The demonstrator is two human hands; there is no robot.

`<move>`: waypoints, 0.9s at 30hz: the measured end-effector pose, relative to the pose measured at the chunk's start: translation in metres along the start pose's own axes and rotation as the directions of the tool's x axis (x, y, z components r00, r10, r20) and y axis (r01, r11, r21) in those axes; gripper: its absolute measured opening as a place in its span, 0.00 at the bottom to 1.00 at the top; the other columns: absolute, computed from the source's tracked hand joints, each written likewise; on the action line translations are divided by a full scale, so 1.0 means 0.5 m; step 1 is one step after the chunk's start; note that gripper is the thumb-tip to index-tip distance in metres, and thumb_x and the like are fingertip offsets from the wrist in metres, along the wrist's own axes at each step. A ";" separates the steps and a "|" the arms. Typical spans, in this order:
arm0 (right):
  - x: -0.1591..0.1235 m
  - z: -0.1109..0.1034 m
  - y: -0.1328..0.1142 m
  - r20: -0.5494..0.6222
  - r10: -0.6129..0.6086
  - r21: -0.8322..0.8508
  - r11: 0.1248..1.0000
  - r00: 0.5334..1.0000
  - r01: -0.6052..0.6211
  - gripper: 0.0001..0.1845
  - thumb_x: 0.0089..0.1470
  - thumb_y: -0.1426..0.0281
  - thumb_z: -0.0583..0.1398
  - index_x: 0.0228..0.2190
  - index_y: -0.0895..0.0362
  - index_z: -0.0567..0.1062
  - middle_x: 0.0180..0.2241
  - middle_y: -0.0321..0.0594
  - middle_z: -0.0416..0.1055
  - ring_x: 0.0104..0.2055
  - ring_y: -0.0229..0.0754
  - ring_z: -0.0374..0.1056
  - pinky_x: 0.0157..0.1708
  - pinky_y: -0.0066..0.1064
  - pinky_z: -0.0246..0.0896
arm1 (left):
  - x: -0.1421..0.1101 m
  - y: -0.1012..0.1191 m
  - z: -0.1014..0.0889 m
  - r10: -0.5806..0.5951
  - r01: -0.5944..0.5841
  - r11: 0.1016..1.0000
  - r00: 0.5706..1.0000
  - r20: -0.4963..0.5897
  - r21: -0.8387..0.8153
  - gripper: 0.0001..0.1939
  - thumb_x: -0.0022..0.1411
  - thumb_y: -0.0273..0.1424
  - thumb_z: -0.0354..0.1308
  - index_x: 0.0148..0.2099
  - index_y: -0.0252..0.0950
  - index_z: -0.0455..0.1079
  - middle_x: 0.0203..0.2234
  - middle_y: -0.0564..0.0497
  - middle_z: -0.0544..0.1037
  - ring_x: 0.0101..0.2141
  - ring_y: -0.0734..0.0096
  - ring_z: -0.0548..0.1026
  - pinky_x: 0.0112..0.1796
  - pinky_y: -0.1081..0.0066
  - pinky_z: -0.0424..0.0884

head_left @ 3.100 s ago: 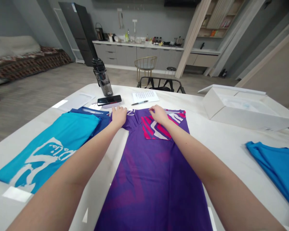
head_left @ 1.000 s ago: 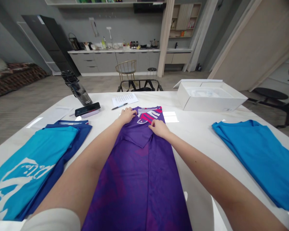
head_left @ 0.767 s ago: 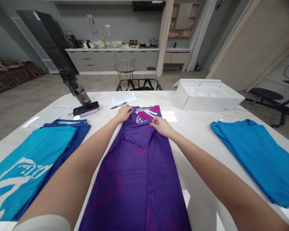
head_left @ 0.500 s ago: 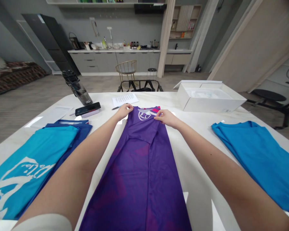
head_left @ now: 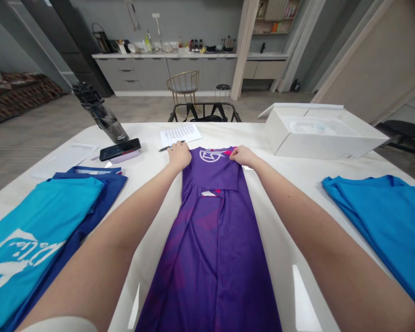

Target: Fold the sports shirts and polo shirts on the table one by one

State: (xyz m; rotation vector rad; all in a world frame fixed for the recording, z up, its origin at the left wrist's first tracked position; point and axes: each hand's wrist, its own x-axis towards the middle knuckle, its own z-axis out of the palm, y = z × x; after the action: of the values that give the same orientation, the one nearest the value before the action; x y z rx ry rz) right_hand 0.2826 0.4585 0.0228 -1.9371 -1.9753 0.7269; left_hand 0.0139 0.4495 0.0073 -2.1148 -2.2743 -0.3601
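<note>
Left hand (head_left: 180, 155): at the purple shirt (head_left: 214, 244), top left; I cannot tell your grip.
Right hand (head_left: 243, 156): you pinch its top right side.

Left arm (head_left: 124, 226): off-white sleeve (head_left: 60, 324), only its hem end in view at the bottom edge of the head view. Hem plain, smooth, gently curved around the limb; weave too small to tell. Past the hem, bare down to the left hand (head_left: 180, 155), itself bare. Right arm (head_left: 307, 230): bare along its whole visible length, as is the right hand (head_left: 242, 155). Marking: one small roundish spot (head_left: 289, 196) on the right forearm. Both forearms taper toward the wrist. Fingernail detail unclear.
</note>
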 end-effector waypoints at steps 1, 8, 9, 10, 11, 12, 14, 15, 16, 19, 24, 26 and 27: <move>0.002 0.014 0.010 -0.021 -0.031 -0.038 0.999 0.999 0.030 0.03 0.56 0.74 0.65 0.32 0.59 0.81 0.35 0.44 0.79 0.39 0.43 0.73 0.41 0.29 0.65 | -0.006 0.000 0.004 0.000 0.000 1.000 1.000 -0.014 -0.006 0.18 0.69 0.29 0.44 0.54 0.36 0.71 0.55 0.34 0.69 0.57 0.43 0.65 0.55 0.45 0.60; -0.076 0.072 0.040 -0.305 -0.192 -0.251 0.961 0.933 0.116 0.20 0.65 0.62 0.58 0.54 0.57 0.71 0.54 0.55 0.67 0.50 0.55 0.69 0.49 0.43 0.66 | -0.067 0.001 -0.002 0.130 -0.146 0.972 0.987 -0.098 -0.183 0.16 0.70 0.30 0.48 0.58 0.38 0.66 0.56 0.37 0.67 0.57 0.44 0.63 0.56 0.46 0.58; -0.095 0.075 0.036 -0.324 -0.203 -0.274 0.955 0.924 0.114 0.21 0.66 0.61 0.56 0.56 0.58 0.70 0.55 0.56 0.66 0.51 0.56 0.68 0.50 0.44 0.65 | -0.081 0.002 -0.005 0.184 -0.198 0.960 0.979 -0.086 -0.198 0.16 0.70 0.31 0.48 0.57 0.38 0.67 0.56 0.38 0.68 0.57 0.45 0.64 0.57 0.46 0.57; -0.114 0.077 0.032 -0.332 -0.220 -0.288 0.950 0.917 0.123 0.22 0.66 0.60 0.55 0.56 0.58 0.70 0.55 0.57 0.65 0.52 0.57 0.67 0.50 0.45 0.65 | -0.096 0.002 -0.008 0.242 -0.250 0.946 0.968 -0.063 -0.206 0.15 0.71 0.33 0.49 0.57 0.39 0.68 0.56 0.39 0.69 0.57 0.46 0.64 0.57 0.47 0.58; -0.133 0.079 0.026 -0.323 -0.245 -0.296 0.944 0.914 0.149 0.23 0.67 0.59 0.54 0.57 0.58 0.70 0.56 0.57 0.65 0.53 0.57 0.67 0.51 0.46 0.64 | -0.113 0.003 -0.011 0.304 -0.304 0.929 0.952 -0.033 -0.209 0.15 0.71 0.34 0.49 0.57 0.40 0.69 0.56 0.40 0.70 0.57 0.47 0.65 0.57 0.47 0.58; -0.153 0.081 0.021 -0.294 -0.279 -0.301 0.935 0.914 0.189 0.24 0.67 0.57 0.54 0.58 0.57 0.70 0.56 0.56 0.65 0.54 0.57 0.66 0.53 0.46 0.63 | -0.132 0.003 -0.014 0.367 -0.359 0.910 0.930 0.002 -0.209 0.16 0.71 0.36 0.50 0.57 0.41 0.69 0.57 0.41 0.70 0.57 0.48 0.66 0.58 0.48 0.58; -0.192 0.086 0.012 -0.192 -0.348 -0.320 0.906 0.918 0.276 0.26 0.67 0.54 0.54 0.59 0.54 0.71 0.59 0.54 0.66 0.58 0.57 0.64 0.55 0.49 0.61 | -0.174 0.004 -0.020 0.465 -0.445 0.873 0.883 0.062 -0.202 0.18 0.71 0.37 0.51 0.59 0.43 0.69 0.60 0.43 0.69 0.59 0.50 0.66 0.59 0.49 0.58; -0.211 0.089 0.009 -0.132 -0.363 -0.336 0.892 0.922 0.303 0.26 0.67 0.53 0.54 0.60 0.52 0.71 0.60 0.52 0.66 0.60 0.58 0.62 0.57 0.52 0.59 | -0.199 0.004 -0.024 0.489 -0.467 0.862 0.868 0.081 -0.197 0.19 0.71 0.38 0.51 0.61 0.44 0.69 0.62 0.44 0.68 0.61 0.51 0.65 0.60 0.49 0.57; -0.230 0.092 0.007 -0.081 -0.356 -0.355 0.883 0.931 0.307 0.26 0.68 0.53 0.53 0.61 0.50 0.70 0.62 0.51 0.65 0.61 0.59 0.60 0.58 0.55 0.57 | -0.225 0.005 -0.029 0.497 -0.475 0.859 0.863 0.090 -0.189 0.20 0.71 0.38 0.51 0.62 0.44 0.68 0.64 0.45 0.67 0.62 0.52 0.64 0.61 0.49 0.56; -0.282 0.098 0.005 -0.068 -0.241 -0.429 0.883 0.968 0.190 0.26 0.70 0.56 0.51 0.64 0.49 0.66 0.66 0.51 0.60 0.65 0.61 0.56 0.59 0.63 0.51 | -0.315 0.006 -0.049 0.455 -0.439 0.885 0.887 0.080 -0.156 0.21 0.72 0.38 0.49 0.64 0.44 0.66 0.66 0.44 0.65 0.64 0.54 0.62 0.62 0.49 0.55; -0.376 0.110 -0.037 -0.148 -0.315 -0.476 0.854 0.937 0.212 0.19 0.69 0.65 0.52 0.55 0.54 0.75 0.58 0.54 0.68 0.59 0.56 0.62 0.57 0.51 0.56 | -0.475 0.003 -0.095 0.289 -0.288 0.956 0.957 0.025 -0.054 0.16 0.70 0.36 0.51 0.57 0.39 0.70 0.57 0.38 0.72 0.57 0.49 0.69 0.56 0.49 0.61; -0.417 0.125 -0.073 -0.087 -0.426 -0.442 0.826 0.900 0.349 0.16 0.68 0.66 0.54 0.51 0.54 0.77 0.53 0.52 0.71 0.55 0.53 0.65 0.53 0.43 0.60 | -0.532 -0.003 -0.112 0.229 -0.229 0.973 0.973 0.018 -0.024 0.14 0.70 0.35 0.51 0.54 0.39 0.71 0.52 0.38 0.73 0.54 0.48 0.69 0.53 0.50 0.63; -0.436 0.136 -0.092 -0.056 -0.472 -0.417 0.812 0.880 0.409 0.15 0.68 0.67 0.54 0.50 0.54 0.77 0.52 0.50 0.72 0.53 0.51 0.67 0.51 0.40 0.60 | -0.558 -0.006 -0.120 0.206 -0.206 0.978 0.978 0.017 -0.013 0.13 0.69 0.35 0.51 0.53 0.39 0.71 0.51 0.38 0.74 0.54 0.48 0.70 0.52 0.51 0.63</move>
State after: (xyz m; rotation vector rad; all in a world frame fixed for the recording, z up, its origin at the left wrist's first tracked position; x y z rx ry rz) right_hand 0.2213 0.2339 0.0225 -1.5427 -2.4787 0.0473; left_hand 0.0259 0.1645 0.0185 -2.3403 -2.0389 -0.3491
